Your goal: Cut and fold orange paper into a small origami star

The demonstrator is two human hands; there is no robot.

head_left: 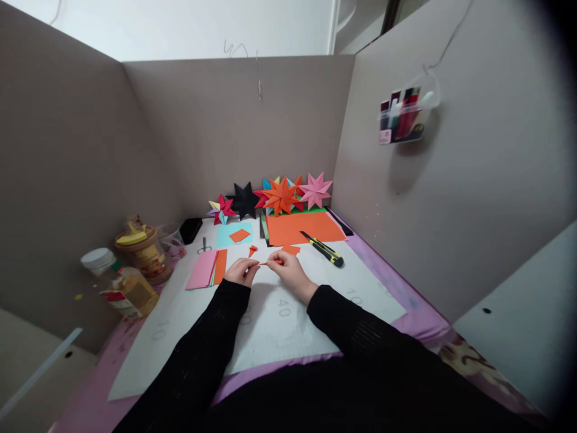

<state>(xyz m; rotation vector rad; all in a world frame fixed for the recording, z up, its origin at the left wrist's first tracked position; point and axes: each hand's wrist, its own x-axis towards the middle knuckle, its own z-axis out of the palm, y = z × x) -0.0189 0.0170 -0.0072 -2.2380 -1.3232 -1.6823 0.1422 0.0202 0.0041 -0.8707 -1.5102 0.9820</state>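
Both hands meet over the white mat (288, 325), pinching a small folded orange paper piece (270, 262) between them. My left hand (242, 272) grips its left end with closed fingers. My right hand (288, 270) holds the right end, fingers closed too. Just beyond the hands lie two small orange folded scraps (252, 249) (291, 249). A large orange sheet (304, 228) lies further back, with a yellow-black utility knife (323, 249) at its front edge.
Several paper stars (282, 195) lean against the back wall. A pink and orange paper stack (207, 269) and a light blue sheet with an orange square (234, 236) lie left. Scissors (204, 245), jars and a bottle (130, 288) stand far left. Cardboard walls enclose the desk.
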